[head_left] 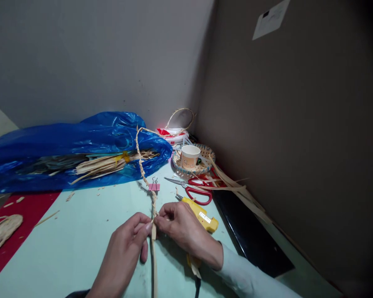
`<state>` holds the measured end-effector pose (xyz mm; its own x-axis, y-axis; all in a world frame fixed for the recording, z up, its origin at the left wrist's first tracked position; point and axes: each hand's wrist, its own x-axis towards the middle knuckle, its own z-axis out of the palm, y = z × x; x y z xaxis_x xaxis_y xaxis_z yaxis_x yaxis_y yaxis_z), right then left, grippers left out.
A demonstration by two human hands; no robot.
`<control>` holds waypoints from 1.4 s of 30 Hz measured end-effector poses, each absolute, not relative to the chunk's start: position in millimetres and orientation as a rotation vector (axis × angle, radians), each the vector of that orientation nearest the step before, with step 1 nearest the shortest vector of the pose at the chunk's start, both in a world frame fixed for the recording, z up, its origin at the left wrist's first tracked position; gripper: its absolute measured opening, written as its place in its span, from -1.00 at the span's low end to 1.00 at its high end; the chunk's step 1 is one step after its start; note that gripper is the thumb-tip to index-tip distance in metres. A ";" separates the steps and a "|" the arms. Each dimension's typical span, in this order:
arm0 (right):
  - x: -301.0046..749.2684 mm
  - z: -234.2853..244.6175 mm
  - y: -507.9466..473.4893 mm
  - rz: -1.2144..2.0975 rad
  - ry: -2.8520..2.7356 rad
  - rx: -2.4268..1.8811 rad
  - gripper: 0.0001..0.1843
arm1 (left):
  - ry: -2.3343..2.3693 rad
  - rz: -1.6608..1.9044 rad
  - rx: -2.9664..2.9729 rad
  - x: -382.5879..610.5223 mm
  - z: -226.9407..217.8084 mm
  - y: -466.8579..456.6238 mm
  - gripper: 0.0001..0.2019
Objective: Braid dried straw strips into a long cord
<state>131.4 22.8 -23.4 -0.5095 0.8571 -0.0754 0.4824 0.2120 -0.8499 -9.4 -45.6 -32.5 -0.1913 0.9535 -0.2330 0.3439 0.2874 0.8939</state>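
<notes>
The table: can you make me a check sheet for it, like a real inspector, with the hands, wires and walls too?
Surface: pale green table, red strip at left, some loose scraps.
Work things: straw braid, with a pink clip at it.
Clutter: blue bag, red-handled scissors, yellow glue gun, paper cup in a basket.
Hands: left hand and right hand both pinch the braid.
Cables: black cable from the glue gun, leaving the picture's bottom edge.
Surroundings: grey wall behind; paper sheet on the darker wall.
</notes>
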 end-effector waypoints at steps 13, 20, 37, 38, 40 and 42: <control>130.3 -28.2 20.3 1.255 -1.997 -1.168 -0.81 | 1.835 0.958 1.446 1.6 -25.8 -57.6 -0.78; 133.2 -29.5 26.1 1.604 -1.838 -1.100 -0.82 | 1.803 0.988 1.895 3.1 -46.8 -66.7 -0.85; 133.3 -29.2 28.3 1.665 -1.795 -1.074 -0.88 | 1.247 0.972 0.730 -9.1 -31.0 -30.0 -0.71; 133.8 -27.9 27.8 1.604 -1.863 -1.079 -0.85 | 1.270 0.968 0.763 -9.9 -33.2 -30.0 -0.70; 135.8 -24.1 26.1 1.465 -1.992 -1.079 -0.79 | 1.336 0.950 0.846 -11.6 -35.7 -29.8 -0.66; 138.7 -19.0 23.1 1.314 -2.120 -1.082 -0.75 | 1.432 0.942 0.958 -12.7 -35.5 -29.4 -0.66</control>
